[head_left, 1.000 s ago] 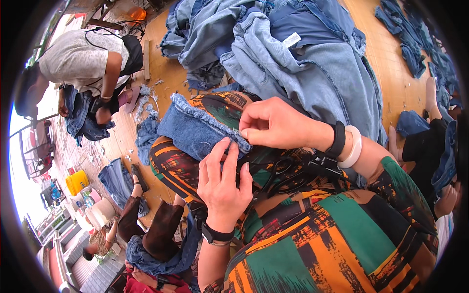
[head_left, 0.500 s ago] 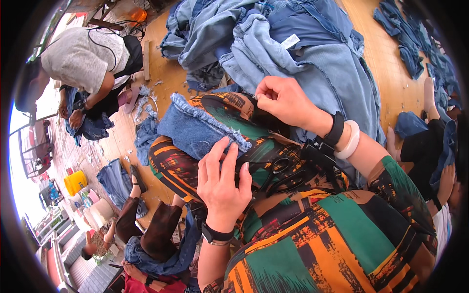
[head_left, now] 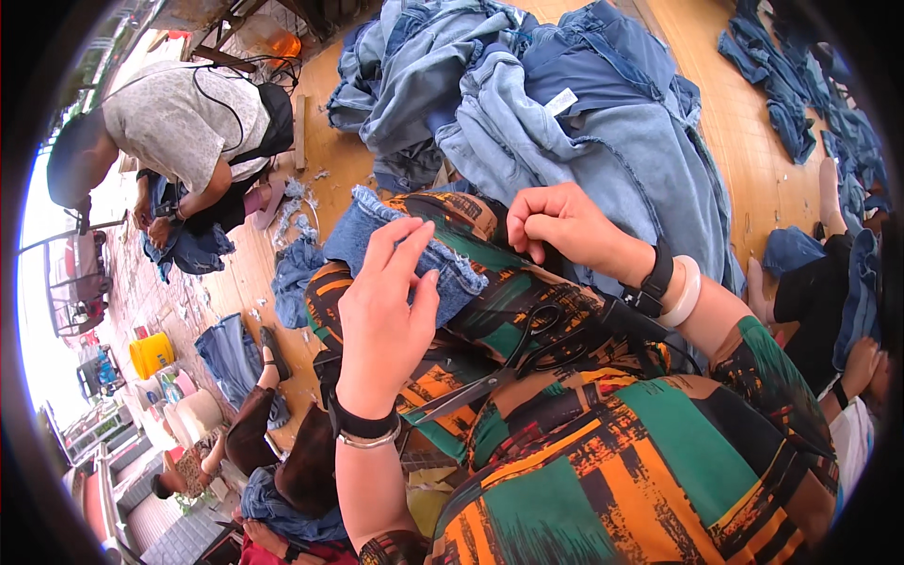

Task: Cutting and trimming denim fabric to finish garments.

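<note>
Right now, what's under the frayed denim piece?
The denim piece lies on patterned clothing, which shows around its edges. Whatever is directly beneath the middle is covered, so I can't tell.

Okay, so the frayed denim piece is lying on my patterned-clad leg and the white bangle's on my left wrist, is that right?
The side is wrong: the head view shows the white bangle on the wrist of your right hand. The frayed denim piece does lie on your patterned-clad leg.

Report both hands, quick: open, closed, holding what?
Left hand: open, over the frayed denim; contact unclear.
Right hand: curled closed; whether it holds anything cannot be told.
</note>
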Available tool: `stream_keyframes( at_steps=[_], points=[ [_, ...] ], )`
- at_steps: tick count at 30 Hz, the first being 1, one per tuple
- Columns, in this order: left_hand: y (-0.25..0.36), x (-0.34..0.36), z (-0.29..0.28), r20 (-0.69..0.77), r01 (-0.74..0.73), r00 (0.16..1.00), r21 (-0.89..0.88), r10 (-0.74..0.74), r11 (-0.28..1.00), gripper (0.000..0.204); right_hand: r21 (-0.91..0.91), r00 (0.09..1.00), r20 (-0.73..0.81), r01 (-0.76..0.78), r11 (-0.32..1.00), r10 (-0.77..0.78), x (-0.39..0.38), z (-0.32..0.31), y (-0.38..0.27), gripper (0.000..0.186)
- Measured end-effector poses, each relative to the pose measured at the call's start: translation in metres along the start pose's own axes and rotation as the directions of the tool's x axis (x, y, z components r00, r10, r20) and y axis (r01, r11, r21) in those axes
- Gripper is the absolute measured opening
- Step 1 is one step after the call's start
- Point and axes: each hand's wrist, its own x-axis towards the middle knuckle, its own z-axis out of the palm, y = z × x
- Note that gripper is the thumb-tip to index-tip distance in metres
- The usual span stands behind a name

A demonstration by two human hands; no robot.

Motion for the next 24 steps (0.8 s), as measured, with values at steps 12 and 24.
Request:
stream_keyframes(
  at_steps=[12,24],
  points=[
    [-0.007,-0.003,0.009,0.012,-0.046,0.999,-0.045,0.047,0.998,0.022,-0.131,0.997,0.046,-0.052,0.990,0.059,-0.006,0.029,-0.019,0.019],
    [-0.020,-0.013,0.022,-0.116,-0.105,0.989,-0.142,0.089,0.984,0.020,-0.404,0.962,0.112,0.275,0.873,-0.251,-0.004,0.052,-0.026,0.014]
  ],
)
